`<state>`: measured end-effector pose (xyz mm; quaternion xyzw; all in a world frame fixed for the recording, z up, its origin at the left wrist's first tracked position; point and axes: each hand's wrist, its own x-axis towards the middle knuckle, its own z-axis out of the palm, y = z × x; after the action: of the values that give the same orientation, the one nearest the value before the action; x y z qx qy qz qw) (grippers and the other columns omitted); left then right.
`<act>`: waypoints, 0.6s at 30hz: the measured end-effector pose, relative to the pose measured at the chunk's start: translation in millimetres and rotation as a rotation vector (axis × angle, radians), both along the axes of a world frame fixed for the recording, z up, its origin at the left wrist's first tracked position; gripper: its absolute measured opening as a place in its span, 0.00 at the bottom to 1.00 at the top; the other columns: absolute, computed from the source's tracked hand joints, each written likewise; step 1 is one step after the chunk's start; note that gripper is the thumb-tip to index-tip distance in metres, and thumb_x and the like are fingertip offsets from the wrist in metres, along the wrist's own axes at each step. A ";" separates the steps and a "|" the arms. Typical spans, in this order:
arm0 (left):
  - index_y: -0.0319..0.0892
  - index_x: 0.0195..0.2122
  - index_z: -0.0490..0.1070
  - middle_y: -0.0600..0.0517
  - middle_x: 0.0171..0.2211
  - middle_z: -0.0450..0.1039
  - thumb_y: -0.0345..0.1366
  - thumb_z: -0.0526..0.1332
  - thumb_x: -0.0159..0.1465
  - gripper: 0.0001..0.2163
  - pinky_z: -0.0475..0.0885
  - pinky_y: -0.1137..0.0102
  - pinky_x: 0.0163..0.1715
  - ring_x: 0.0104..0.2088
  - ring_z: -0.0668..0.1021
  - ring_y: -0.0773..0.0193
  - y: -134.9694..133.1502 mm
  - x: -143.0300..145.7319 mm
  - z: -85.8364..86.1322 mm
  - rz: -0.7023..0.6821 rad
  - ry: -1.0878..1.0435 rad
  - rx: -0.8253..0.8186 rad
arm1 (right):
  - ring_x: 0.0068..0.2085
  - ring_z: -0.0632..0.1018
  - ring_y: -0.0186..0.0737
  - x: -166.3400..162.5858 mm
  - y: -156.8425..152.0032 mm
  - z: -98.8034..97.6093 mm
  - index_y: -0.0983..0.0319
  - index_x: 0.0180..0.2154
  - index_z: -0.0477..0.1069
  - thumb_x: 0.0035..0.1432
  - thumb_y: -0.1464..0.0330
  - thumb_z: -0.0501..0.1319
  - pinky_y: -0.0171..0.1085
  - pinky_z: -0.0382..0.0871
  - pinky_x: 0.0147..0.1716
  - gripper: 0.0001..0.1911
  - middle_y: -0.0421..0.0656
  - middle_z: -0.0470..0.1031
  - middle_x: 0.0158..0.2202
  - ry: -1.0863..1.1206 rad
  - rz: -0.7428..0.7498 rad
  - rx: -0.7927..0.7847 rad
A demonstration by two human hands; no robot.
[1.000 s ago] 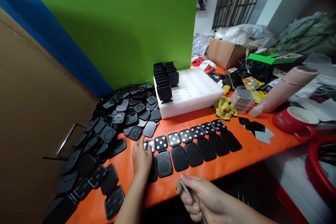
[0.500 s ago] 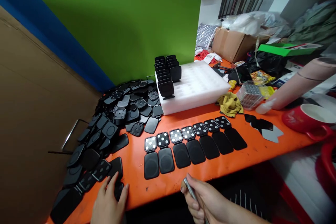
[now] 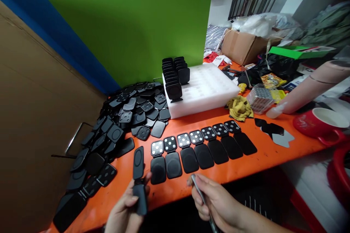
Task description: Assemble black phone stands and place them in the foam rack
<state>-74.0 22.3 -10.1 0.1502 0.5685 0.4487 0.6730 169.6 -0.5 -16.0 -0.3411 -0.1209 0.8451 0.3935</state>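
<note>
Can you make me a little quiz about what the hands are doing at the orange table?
1. True or false: the left hand holds a black folding piece.
2. What does the right hand hold? A: a thin metal tool. B: a banana. C: a toy car.
3. How many open pieces lie side by side in the row on the orange table?

Key: 1 true; 2 A; 3 seven.

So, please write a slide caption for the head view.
Left hand holds a black part near the row; right hand holds a metal tool.
</note>
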 end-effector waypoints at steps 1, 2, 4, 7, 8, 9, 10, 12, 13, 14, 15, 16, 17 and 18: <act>0.45 0.36 0.73 0.52 0.36 0.75 0.29 0.63 0.43 0.16 0.72 0.73 0.34 0.37 0.76 0.61 0.7 14.1 4.7 -0.033 -0.028 0.002 | 0.16 0.54 0.22 0.7 6.9 4.7 0.62 0.36 0.63 0.57 0.56 0.52 0.27 0.42 0.16 0.15 0.33 0.59 0.21 -0.054 -0.026 0.045; 0.45 0.38 0.73 0.51 0.38 0.75 0.30 0.64 0.45 0.17 0.71 0.74 0.34 0.38 0.76 0.61 1.8 26.7 8.7 -0.082 -0.034 0.013 | 0.16 0.52 0.22 2.0 15.3 9.3 0.61 0.36 0.63 0.57 0.55 0.53 0.27 0.40 0.15 0.15 0.33 0.58 0.21 -0.114 -0.054 0.093; 0.44 0.45 0.70 0.49 0.42 0.73 0.32 0.65 0.48 0.21 0.71 0.72 0.36 0.40 0.75 0.59 4.9 45.0 14.5 -0.253 -0.033 0.054 | 0.16 0.49 0.22 6.5 34.2 16.8 0.61 0.37 0.62 0.55 0.55 0.56 0.27 0.38 0.15 0.16 0.31 0.56 0.20 -0.228 -0.101 0.196; 0.44 0.49 0.67 0.48 0.47 0.71 0.35 0.66 0.51 0.23 0.70 0.68 0.41 0.45 0.73 0.55 13.1 53.3 16.7 -0.526 0.037 0.125 | 0.16 0.48 0.23 15.7 57.8 22.6 0.62 0.34 0.63 0.52 0.58 0.60 0.28 0.39 0.15 0.15 0.30 0.51 0.17 -0.390 -0.099 0.346; 0.43 0.49 0.67 0.47 0.48 0.70 0.36 0.66 0.51 0.23 0.69 0.67 0.43 0.47 0.72 0.54 16.7 52.9 15.7 -0.563 0.089 0.154 | 0.17 0.49 0.23 18.4 62.2 23.5 0.63 0.31 0.63 0.51 0.59 0.61 0.28 0.41 0.15 0.14 0.30 0.50 0.17 -0.455 -0.101 0.388; 0.43 0.49 0.67 0.47 0.49 0.69 0.37 0.67 0.50 0.24 0.68 0.67 0.45 0.49 0.70 0.53 20.4 52.3 14.1 -0.546 0.151 0.186 | 0.17 0.50 0.24 20.4 64.4 24.3 0.63 0.28 0.63 0.51 0.59 0.61 0.29 0.44 0.16 0.14 0.31 0.50 0.17 -0.529 -0.122 0.426; 0.44 0.49 0.66 0.47 0.51 0.67 0.37 0.67 0.49 0.25 0.67 0.66 0.46 0.51 0.69 0.52 23.7 52.1 12.1 -0.465 0.212 0.223 | 0.18 0.52 0.25 21.5 64.4 25.0 0.63 0.26 0.63 0.52 0.59 0.60 0.29 0.46 0.17 0.14 0.32 0.51 0.17 -0.611 -0.165 0.460; 0.45 0.52 0.63 0.47 0.53 0.65 0.39 0.67 0.50 0.28 0.67 0.65 0.47 0.52 0.67 0.53 27.9 55.3 8.7 -0.197 0.251 0.247 | 0.20 0.56 0.27 20.6 58.4 26.8 0.63 0.26 0.65 0.54 0.59 0.58 0.30 0.51 0.20 0.14 0.33 0.54 0.18 -0.780 -0.282 0.538; 0.45 0.53 0.61 0.46 0.53 0.64 0.41 0.65 0.51 0.27 0.67 0.63 0.47 0.52 0.68 0.53 28.2 58.9 7.9 -0.096 0.190 0.213 | 0.21 0.60 0.29 18.5 52.9 27.7 0.62 0.28 0.67 0.55 0.59 0.57 0.31 0.54 0.22 0.13 0.35 0.58 0.19 -0.851 -0.313 0.607; 0.44 0.53 0.61 0.44 0.52 0.65 0.44 0.63 0.53 0.26 0.68 0.61 0.46 0.50 0.70 0.52 27.4 63.6 8.0 -0.056 0.085 0.158 | 0.23 0.63 0.31 15.5 46.3 28.5 0.62 0.31 0.69 0.56 0.60 0.56 0.32 0.57 0.24 0.12 0.37 0.63 0.21 -0.902 -0.291 0.705; 0.42 0.52 0.62 0.42 0.51 0.66 0.47 0.60 0.55 0.25 0.68 0.59 0.46 0.48 0.72 0.51 25.8 69.0 9.1 -0.088 -0.052 0.086 | 0.26 0.67 0.33 11.9 39.0 29.0 0.62 0.33 0.71 0.56 0.61 0.56 0.32 0.59 0.28 0.11 0.40 0.67 0.24 -0.929 -0.213 0.829; 0.39 0.50 0.64 0.40 0.49 0.68 0.48 0.57 0.57 0.24 0.69 0.57 0.44 0.46 0.73 0.50 23.7 74.4 10.8 -0.156 -0.186 0.011 | 0.30 0.69 0.35 8.0 31.4 29.1 0.61 0.35 0.72 0.57 0.62 0.55 0.33 0.60 0.31 0.11 0.42 0.70 0.28 -0.928 -0.088 0.962; 0.37 0.47 0.66 0.39 0.45 0.71 0.48 0.56 0.58 0.22 0.70 0.56 0.43 0.44 0.74 0.49 21.5 79.3 12.9 -0.224 -0.288 -0.049 | 0.32 0.70 0.36 4.3 24.2 28.6 0.60 0.36 0.73 0.57 0.63 0.54 0.33 0.61 0.34 0.11 0.42 0.72 0.30 -0.902 0.055 1.075; 0.36 0.44 0.68 0.40 0.41 0.73 0.46 0.56 0.58 0.20 0.71 0.56 0.42 0.42 0.75 0.50 19.7 83.3 15.0 -0.265 -0.345 -0.086 | 0.32 0.71 0.36 1.2 17.7 27.7 0.59 0.36 0.73 0.57 0.62 0.54 0.33 0.61 0.35 0.11 0.42 0.72 0.30 -0.865 0.187 1.143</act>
<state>9.3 42.0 4.9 0.1158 0.4388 0.3505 0.8193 170.8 17.3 11.6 -0.3741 -0.7177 0.4691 0.3534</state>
